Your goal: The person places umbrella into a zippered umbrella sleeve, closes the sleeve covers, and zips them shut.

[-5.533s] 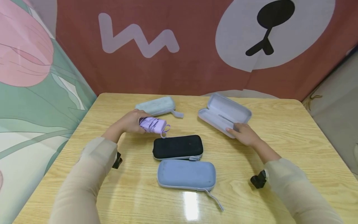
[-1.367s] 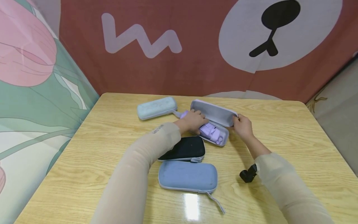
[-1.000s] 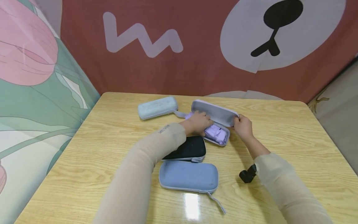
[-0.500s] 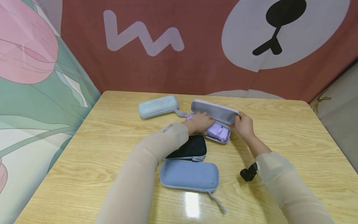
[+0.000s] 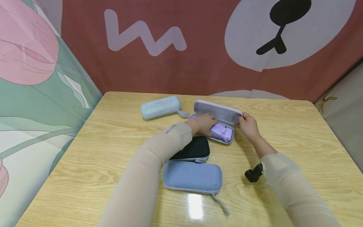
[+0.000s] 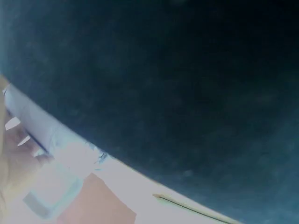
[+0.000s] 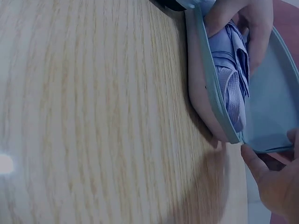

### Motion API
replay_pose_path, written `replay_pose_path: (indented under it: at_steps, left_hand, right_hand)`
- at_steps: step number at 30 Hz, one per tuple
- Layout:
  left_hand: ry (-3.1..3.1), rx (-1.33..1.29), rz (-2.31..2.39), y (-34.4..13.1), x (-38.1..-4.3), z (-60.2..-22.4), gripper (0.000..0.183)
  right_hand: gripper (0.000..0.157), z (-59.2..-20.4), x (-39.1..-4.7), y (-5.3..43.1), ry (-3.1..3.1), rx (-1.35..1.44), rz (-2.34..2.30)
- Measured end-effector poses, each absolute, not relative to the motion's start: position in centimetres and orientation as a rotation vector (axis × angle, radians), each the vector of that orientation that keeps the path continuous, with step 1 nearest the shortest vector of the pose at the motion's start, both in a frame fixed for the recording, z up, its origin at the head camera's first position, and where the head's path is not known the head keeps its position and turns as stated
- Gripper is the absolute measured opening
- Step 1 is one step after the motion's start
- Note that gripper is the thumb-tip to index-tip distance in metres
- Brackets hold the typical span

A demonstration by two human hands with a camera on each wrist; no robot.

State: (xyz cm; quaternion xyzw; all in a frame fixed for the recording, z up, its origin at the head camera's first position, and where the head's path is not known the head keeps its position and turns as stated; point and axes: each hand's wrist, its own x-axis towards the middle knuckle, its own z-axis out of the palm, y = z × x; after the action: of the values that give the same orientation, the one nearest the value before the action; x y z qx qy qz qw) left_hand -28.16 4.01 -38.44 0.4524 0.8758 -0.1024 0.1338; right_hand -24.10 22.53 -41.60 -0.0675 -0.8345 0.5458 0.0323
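Note:
A hard oblong case with a lavender outside and grey lining lies open at the middle back of the table. A purple folding umbrella sits in its lower half. My left hand reaches over the umbrella; in the right wrist view its thumb and fingers grip both sides of the umbrella. My right hand pinches the right end of the raised lid. The left hand covers the umbrella's middle. In the left wrist view a dark surface fills most of the picture.
A black zip case lies just in front, partly under my left forearm. Nearer is a blue case with a strap. A pale blue case lies at the back left, its tab close to the open case. A patterned cloth hangs behind the table.
Earlier my left hand held the umbrella at the left; it has since come right and laid it in the case. The case was drawn leftward. Lately only slight shifts show.

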Motion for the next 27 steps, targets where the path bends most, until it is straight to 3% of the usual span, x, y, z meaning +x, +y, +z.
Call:
replay_pose_path:
  at_steps: [5, 9, 15, 23, 27]
  left_hand:
    - [2.499, 1.225, -0.114, 3.0, -28.7, -38.1, 0.065]
    - [2.489, 1.184, 0.009, 1.8, -29.2, -38.2, 0.062]
    - [2.519, 1.072, 0.241, -0.4, -29.8, -37.5, 0.049]
    - [2.479, 0.851, 0.616, -3.1, -30.0, -37.5, 0.044]
    - [2.426, 0.673, 0.768, -3.7, -30.0, -37.3, 0.045]
  right_hand:
    - [0.049, -43.0, -24.9, 23.2, -2.425, -0.230, 1.967]
    - [0.058, -40.5, -23.5, 22.3, -2.446, -0.174, 2.114]
    - [0.067, -39.9, -23.2, 22.4, -2.394, -0.181, 2.340]
    - [0.085, -41.9, -24.4, 24.3, -2.325, -0.340, 2.558]
    - [0.076, -42.8, -25.1, 25.1, -2.279, -0.400, 2.627]
